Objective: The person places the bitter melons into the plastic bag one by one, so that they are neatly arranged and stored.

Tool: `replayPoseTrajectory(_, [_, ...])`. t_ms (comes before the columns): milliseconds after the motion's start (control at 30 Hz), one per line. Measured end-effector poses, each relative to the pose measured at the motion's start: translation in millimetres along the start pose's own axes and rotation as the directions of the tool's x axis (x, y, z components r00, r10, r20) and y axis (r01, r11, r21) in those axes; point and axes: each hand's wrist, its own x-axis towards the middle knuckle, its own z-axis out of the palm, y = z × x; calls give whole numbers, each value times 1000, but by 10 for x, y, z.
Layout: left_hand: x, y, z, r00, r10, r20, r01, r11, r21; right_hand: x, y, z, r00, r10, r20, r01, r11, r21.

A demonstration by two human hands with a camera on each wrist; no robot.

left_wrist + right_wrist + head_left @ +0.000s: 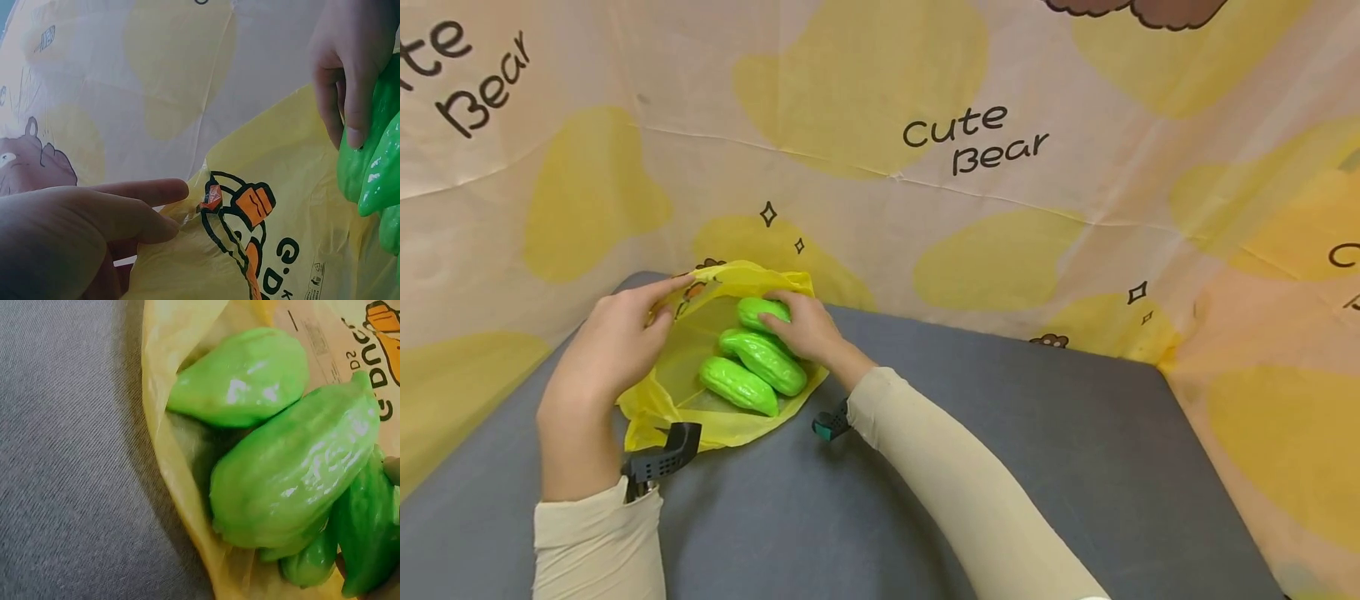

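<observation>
A yellow plastic bag (pixel 655 408) with a duck print lies with its mouth spread wide. Inside it are several glossy, bright green, gourd-like vegetables (pixel 765 360), long and lumpy with tapered ends. My left hand (pixel 617 346) pinches the bag's left rim between thumb and fingers, the index finger (pixel 153 191) stretched along the edge. Over the bag's far right side, my right hand (pixel 808 329) grips the farthest green gourd-like vegetable (pixel 756 314), fingers on its right end. Nearer ones lie side by side below that hand, and one large one (pixel 294 469) fills the middle of the right wrist view.
Under the bag is a grey cloth-like tabletop (pixel 985 450), stretching to the right. Behind and on both sides hangs a pale, yellow-patched curtain (pixel 850 208) with "Cute Bear" lettering. Dark camera mounts (pixel 662 454) sit at the wrists, close to the bag.
</observation>
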Motion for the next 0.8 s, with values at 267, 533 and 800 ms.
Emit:
replayPoseTrajectory(267, [-5, -11, -14, 1000, -9, 8, 9, 1000, 3, -1, 43, 30, 1000, -26, 16, 27, 998, -62])
replayPoseTrajectory(533, [-17, -18, -12, 1000, -14, 0, 14, 1000, 3, -25, 50, 16, 999, -43, 20, 44, 996, -76])
replayPoseTrajectory(800, [31, 18, 33, 1000, 5, 4, -5, 1000, -7, -164, 114, -93, 992, -108, -64, 102, 991, -90])
